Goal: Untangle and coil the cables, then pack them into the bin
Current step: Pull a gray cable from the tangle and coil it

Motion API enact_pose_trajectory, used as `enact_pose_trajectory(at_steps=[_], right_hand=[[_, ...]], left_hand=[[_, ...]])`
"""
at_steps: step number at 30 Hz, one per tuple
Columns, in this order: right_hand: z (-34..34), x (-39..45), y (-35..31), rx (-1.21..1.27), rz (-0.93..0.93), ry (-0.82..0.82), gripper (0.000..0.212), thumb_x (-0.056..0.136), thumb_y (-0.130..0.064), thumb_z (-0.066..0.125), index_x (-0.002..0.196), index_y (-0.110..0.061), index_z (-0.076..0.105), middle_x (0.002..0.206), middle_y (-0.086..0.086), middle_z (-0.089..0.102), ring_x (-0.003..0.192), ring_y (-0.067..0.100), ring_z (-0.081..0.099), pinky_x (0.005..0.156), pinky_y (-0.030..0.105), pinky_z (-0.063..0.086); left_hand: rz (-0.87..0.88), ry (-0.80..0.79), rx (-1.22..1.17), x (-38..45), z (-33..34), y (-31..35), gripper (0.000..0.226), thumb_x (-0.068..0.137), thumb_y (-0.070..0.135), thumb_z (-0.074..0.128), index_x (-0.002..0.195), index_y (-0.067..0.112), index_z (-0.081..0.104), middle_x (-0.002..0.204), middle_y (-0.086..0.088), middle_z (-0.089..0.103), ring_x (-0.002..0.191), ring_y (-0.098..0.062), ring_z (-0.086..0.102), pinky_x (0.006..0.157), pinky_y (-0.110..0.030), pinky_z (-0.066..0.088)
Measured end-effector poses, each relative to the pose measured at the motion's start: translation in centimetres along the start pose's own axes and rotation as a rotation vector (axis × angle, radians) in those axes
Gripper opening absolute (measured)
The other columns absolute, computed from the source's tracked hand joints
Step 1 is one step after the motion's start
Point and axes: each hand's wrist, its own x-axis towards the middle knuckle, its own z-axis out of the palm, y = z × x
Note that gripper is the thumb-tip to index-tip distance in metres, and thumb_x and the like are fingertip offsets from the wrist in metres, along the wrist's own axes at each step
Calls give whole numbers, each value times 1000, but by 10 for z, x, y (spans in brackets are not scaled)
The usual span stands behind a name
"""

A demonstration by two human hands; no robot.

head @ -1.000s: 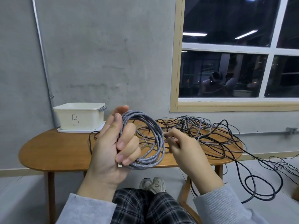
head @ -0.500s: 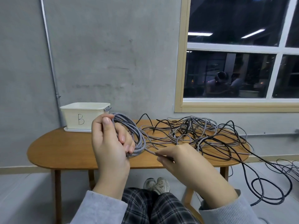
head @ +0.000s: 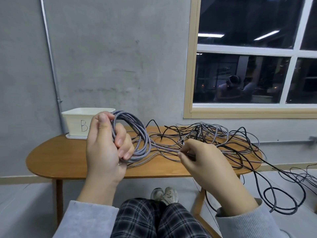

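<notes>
Above the table's (head: 72,162) near edge, the left hand (head: 104,150) grips the braided cable's coil (head: 137,140) while the right hand (head: 199,157) pinches its tail; light and limp, it is best held across all loops.

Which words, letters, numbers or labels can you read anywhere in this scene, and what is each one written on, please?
"B" - a single handwritten dark letter on the front wall of the white bin at the back left of the wooden table; the left hand partly covers the wall to the letter's right.
No other text, brand or number is readable; the cables and window show none.
</notes>
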Motion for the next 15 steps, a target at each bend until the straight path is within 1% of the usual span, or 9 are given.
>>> enact_pose_trajectory(at_steps=[4, 6, 8, 9, 11, 13, 15], right_hand=[[4, 1, 4, 23, 63, 54, 10, 92, -35, 55, 91, -27, 60, 80, -10, 64, 79, 13, 59, 68, 31, 50], [5, 3, 7, 56, 110, 82, 8, 92, -32, 55, 95, -29, 61, 82, -10, 66, 76, 13, 60, 68, 31, 51], [7, 4, 8, 75, 130, 77, 17, 92, -29, 53, 104, -35, 64, 85, -11, 69, 69, 9, 60, 64, 29, 50], [9, 5, 8, 79, 134, 71, 23, 92, -27, 52, 109, -38, 64, 86, -11, 70, 63, 6, 58, 60, 26, 49], [13, 7, 10, 99, 158, 75, 31, 94, -25, 49, 116, -41, 63, 85, -12, 70, 52, 2, 48, 50, 21, 40], [16, 9, 14, 112, 197, 103, 34, 94, -23, 48, 119, -41, 63, 80, -8, 68, 49, 3, 40, 47, 19, 33], [16, 10, 17, 121, 227, 145, 35, 94, -21, 48, 121, -39, 62, 78, -5, 69, 50, 6, 41, 48, 22, 34]], left_hand=[[-30, -41, 11, -2, 2, 5, 30, 102, 33, 31, 80, 20, 46, 44, 4, 27, 29, -6, 19, 36, -11, 19], [-50, -54, -18, -2, 2, 9, 30, 101, 33, 31, 80, 20, 47, 44, 4, 27, 28, -5, 19, 35, -10, 19], [-56, -61, -23, -2, 3, 12, 30, 101, 33, 31, 79, 20, 48, 44, 4, 27, 28, -5, 19, 34, -9, 20], [-58, -63, -22, -3, 4, 13, 31, 102, 32, 31, 79, 20, 48, 44, 4, 27, 28, -4, 19, 34, -9, 20], [-78, -66, -35, -4, 6, 14, 30, 101, 32, 32, 79, 20, 48, 43, 5, 27, 27, -4, 19, 34, -8, 19], [-110, -70, -53, -5, 6, 15, 30, 100, 32, 33, 79, 20, 48, 43, 5, 27, 27, -3, 19, 33, -8, 19], [-133, -69, -27, -5, 6, 14, 29, 100, 33, 33, 79, 19, 48, 42, 5, 26, 27, -3, 19, 33, -7, 19]])
